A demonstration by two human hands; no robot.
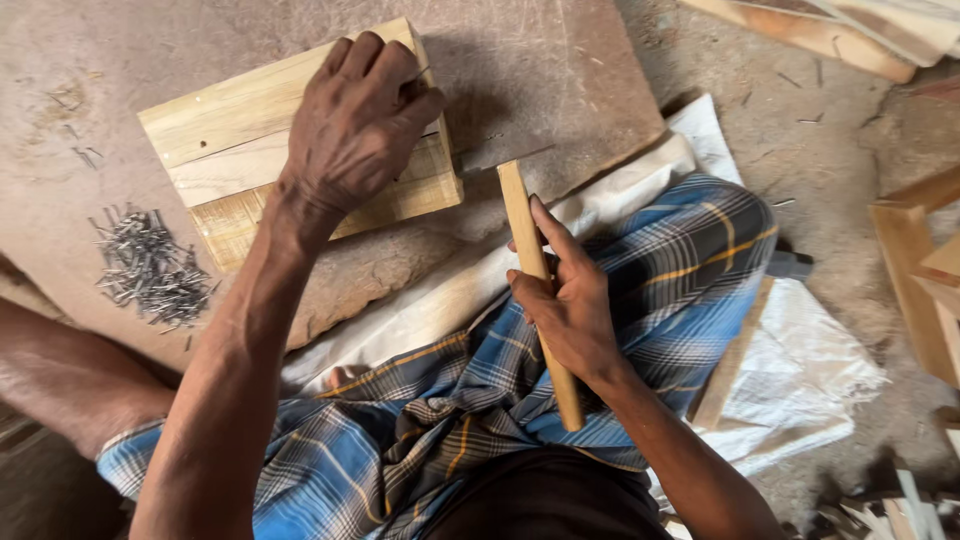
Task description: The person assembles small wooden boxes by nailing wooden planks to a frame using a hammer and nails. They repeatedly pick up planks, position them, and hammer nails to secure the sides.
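My left hand (355,120) rests on a small panel of joined pale wooden slats (225,150) lying on a brown board (540,70). Its fingertips pinch a thin nail (420,72) against the panel's far right edge. My right hand (570,300) grips a pale wooden handle (520,215) near its middle; the handle runs from my lap up toward the board, and its head is not visible. I sit on the ground in a blue checked cloth (680,260).
A heap of thin grey nails (148,265) lies on the board at the left. White sacking (800,370) covers the ground under me. Wooden frames and offcuts (920,270) stand at the right, more planks (830,35) at the top right.
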